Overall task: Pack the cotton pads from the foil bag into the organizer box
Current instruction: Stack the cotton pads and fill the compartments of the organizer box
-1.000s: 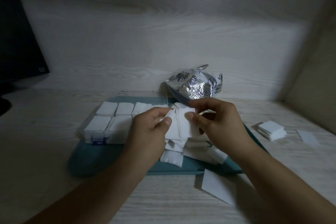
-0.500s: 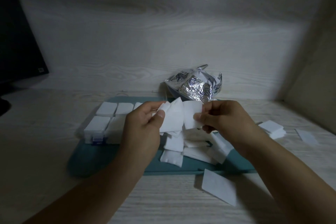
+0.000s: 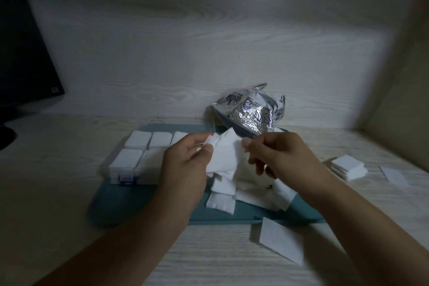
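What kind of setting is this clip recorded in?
Probably a home desk or workstation, dimly lit: a pale wood-grain desk top with matching back panel, a dark flat monitor at the left edge, and a teal rectangular mat as work surface.

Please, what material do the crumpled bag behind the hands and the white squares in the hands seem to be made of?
The foil bag looks like thin metallised film: shiny silver, sharply creased, with blue print. The cotton pads, pinched by the left hand and the right hand, look like soft matte cotton fibre: plain white, no shine, bending limply. The exact fibre cannot be confirmed.
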